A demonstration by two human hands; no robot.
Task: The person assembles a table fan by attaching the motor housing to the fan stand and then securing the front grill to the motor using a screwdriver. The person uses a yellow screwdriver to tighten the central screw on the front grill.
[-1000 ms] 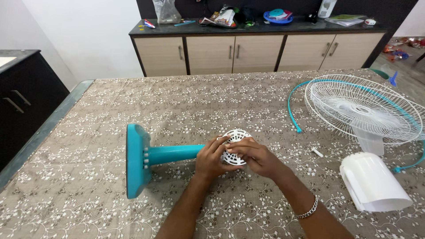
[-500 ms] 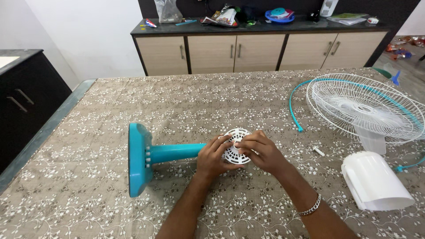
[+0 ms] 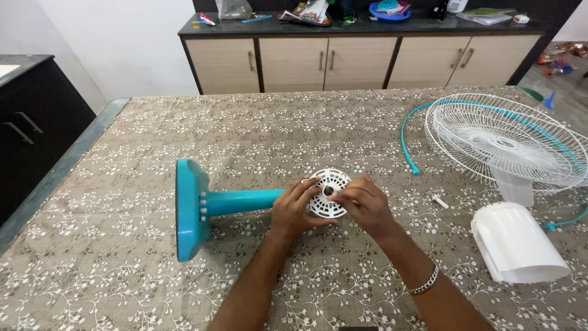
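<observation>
Forearms are seen entering from the bottom edge, a metal bracelet (image 3: 424, 282) worn on the right wrist. The left hand (image 3: 294, 211) is curled around the near end of the teal fan stand (image 3: 236, 201), fingers closed over the rim of the white round vented cap (image 3: 329, 193) mounted at that end. The right hand (image 3: 362, 205) is pinched on the cap's right edge, thumb and fingertips closed on it. The cap is thus held between both hands, facing up toward the camera, just above the patterned tablecloth (image 3: 122, 257). The stand is laid on its side, its flat teal base (image 3: 187, 209) turned upright at the left.

To the right, a white curved plastic cover (image 3: 517, 242) is lying near the table edge. A small white peg (image 3: 440, 201) is lying between the hands and that cover. Further right, a white wire fan guard (image 3: 505, 144) with a teal rim strip (image 3: 407, 141) is resting flat.

Beyond the table, a beige sideboard (image 3: 355, 61) with a dark top is set against the wall; on it, a blue dish (image 3: 386, 8) and colourful packets (image 3: 309, 11) are seen, details too small to tell.
</observation>
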